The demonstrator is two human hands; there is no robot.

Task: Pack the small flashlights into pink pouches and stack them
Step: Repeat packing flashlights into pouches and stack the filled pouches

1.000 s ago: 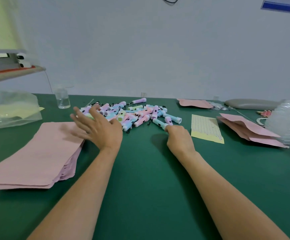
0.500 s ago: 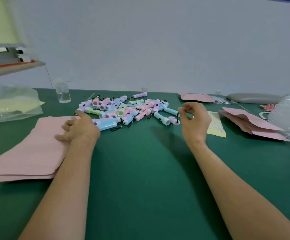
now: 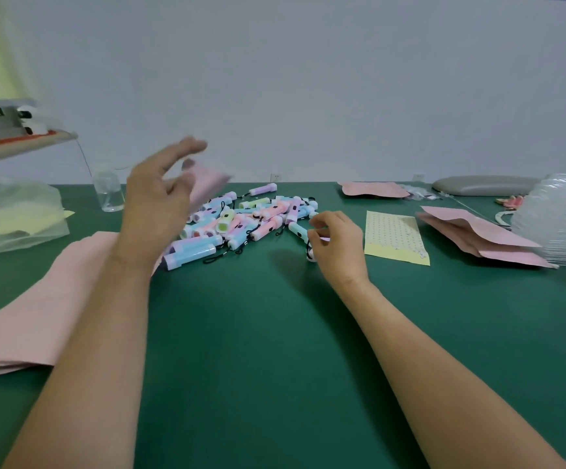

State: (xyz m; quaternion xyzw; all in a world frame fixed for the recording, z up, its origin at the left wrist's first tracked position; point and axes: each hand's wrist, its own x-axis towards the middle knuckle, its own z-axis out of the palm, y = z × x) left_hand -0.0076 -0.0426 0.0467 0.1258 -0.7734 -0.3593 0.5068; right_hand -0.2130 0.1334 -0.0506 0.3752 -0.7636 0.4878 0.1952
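Note:
A heap of small pastel flashlights [image 3: 251,218] with black straps lies on the green table [image 3: 274,350]. My left hand [image 3: 159,201] is raised above the heap's left side, blurred by motion, and holds a single pink pouch [image 3: 208,184] between thumb and fingers. My right hand [image 3: 339,245] hovers just right of the heap, fingers curled round one small flashlight [image 3: 312,256]; only its white end and strap show. A flat stack of empty pink pouches [image 3: 37,299] lies at the left under my left forearm. Pink pouches [image 3: 478,238] are piled at the right.
A yellow sticker sheet [image 3: 393,236] lies right of my right hand. A clear bottle [image 3: 108,194] and a plastic bag [image 3: 10,218] sit at the back left, clear plastic packaging [image 3: 562,218] at the far right, a grey pad [image 3: 484,186] and another pink pouch [image 3: 373,189] by the wall.
My left hand has lifted off the pouch stack, taking one pink pouch up with it. My right hand has picked a flashlight from the heap and come slightly nearer.

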